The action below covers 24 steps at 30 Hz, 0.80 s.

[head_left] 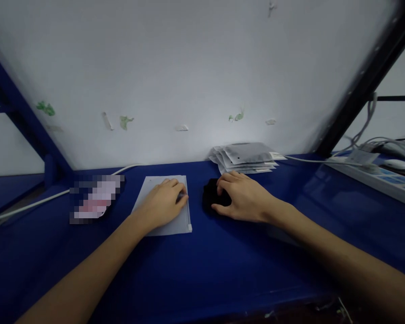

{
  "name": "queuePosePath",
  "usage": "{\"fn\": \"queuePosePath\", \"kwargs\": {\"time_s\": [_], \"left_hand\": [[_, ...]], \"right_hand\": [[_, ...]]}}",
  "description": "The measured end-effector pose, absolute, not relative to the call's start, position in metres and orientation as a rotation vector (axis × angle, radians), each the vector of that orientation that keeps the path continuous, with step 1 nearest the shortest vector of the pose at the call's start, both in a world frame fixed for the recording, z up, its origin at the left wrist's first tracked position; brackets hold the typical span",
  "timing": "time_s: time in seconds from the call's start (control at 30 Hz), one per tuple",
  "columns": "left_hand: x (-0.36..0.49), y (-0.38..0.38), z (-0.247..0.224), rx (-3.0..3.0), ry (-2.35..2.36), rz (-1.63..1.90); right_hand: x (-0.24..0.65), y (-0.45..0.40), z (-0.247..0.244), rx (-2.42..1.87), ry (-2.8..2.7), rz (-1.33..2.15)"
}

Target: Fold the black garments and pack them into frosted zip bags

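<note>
Currently, a flat frosted zip bag (172, 228) lies under the left hand (165, 200) on the blue worktop (189, 270). Its zip edge runs along the side nearer the other hand, white slider (190, 228) at the near corner. The left hand is loosely curled, palm down; a small dark patch shows between thumb and fingers, and whether anything is gripped cannot be told. No contents can be made out in the uncovered part of the bag.

The right hand (245, 195) is half closed about a black item (209, 195), thumb and fingers on its right side. The item lies just right of the bag, apart from it; folds and outline are lost in shadow.

Beyond the right hand, near the wall (202, 81), sits a fanned stack of similar frosted bags (246, 155); contents unclear. Left of the left hand, an object (97, 198) is masked by pixelation. Well to the right of the right hand, a white power strip (391, 180) is cut off by the frame edge. Both forearms run out of view.
</note>
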<state>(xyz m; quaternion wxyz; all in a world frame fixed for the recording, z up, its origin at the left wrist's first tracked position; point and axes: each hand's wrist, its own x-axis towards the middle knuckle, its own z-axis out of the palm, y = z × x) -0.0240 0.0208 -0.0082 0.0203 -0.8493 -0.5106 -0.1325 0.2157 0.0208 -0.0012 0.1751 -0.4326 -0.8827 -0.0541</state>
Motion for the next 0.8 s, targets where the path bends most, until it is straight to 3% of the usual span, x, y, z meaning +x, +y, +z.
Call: {"fn": "queuePosePath", "kwargs": {"time_s": [0.23, 0.37, 0.6, 0.8], "left_hand": [[-0.026, 0.021, -0.010, -2.571, -1.612, -0.386], [-0.024, 0.018, -0.006, -2.481, -1.552, -0.322], [-0.001, -0.004, 0.003, -2.746, -1.056, -0.424], [0.003, -0.004, -0.001, -2.861, -1.086, -0.294]], "right_hand": [[0.211, 0.020, -0.006, -1.397, -2.425, -0.179], [0.213, 0.026, -0.008, -1.442, -2.275, -0.046], [0.216, 0.036, -0.005, -1.486, -2.052, 0.235], [0.216, 0.035, -0.003, -1.419, -1.932, 0.461]]}}
